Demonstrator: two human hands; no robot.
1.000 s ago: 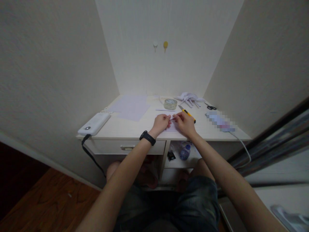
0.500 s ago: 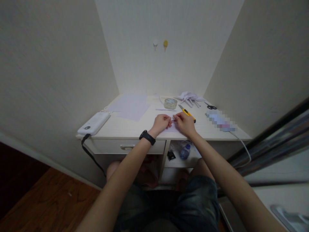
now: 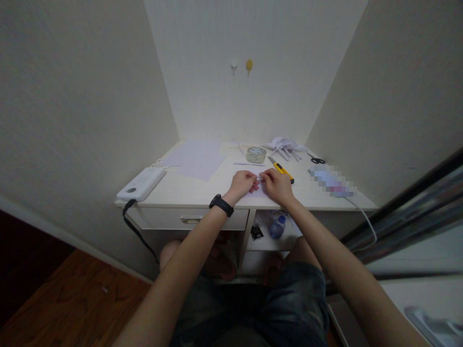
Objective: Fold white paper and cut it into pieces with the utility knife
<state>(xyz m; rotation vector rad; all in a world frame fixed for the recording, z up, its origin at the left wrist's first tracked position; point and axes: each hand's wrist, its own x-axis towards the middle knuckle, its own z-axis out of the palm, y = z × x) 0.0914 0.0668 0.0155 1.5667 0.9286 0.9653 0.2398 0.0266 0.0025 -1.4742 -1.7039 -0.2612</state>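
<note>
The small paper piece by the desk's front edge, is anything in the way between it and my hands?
Nothing visible is. The left hand and right hand already meet on the small paper piece, fingertips pinching it. The utility knife lies just behind the right hand, off to the side.

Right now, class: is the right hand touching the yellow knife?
Cannot tell. In the head view the right hand sits just in front of the yellow knife, and its knuckles overlap the handle's near side, so neither a gap nor contact shows plainly.
</note>
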